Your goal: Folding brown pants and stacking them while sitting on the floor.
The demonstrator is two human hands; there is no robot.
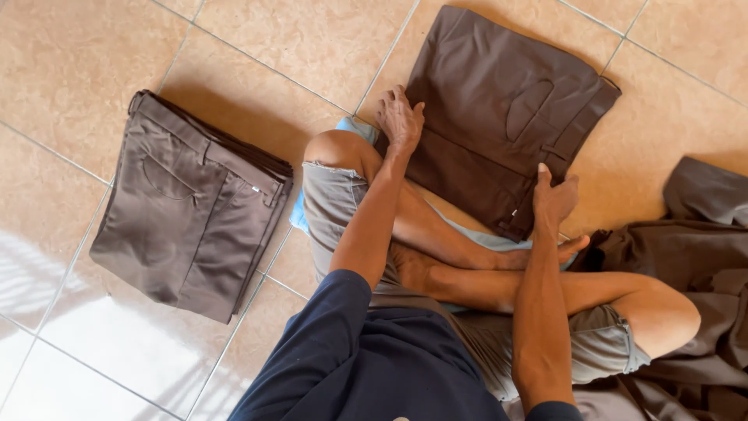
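I sit cross-legged on a tiled floor. A folded pair of dark brown trousers [499, 109] lies in front of my legs. My left hand [400, 118] rests flat on its left edge, fingers spread. My right hand [555, 196] presses on its lower right corner near the waistband. Neither hand grips the cloth.
A stack of folded lighter brown trousers [191, 206] lies on the floor to the left. A heap of unfolded brown garments [701, 257] lies at the right, beside my knee. Beige floor tiles [280, 47] surround everything.
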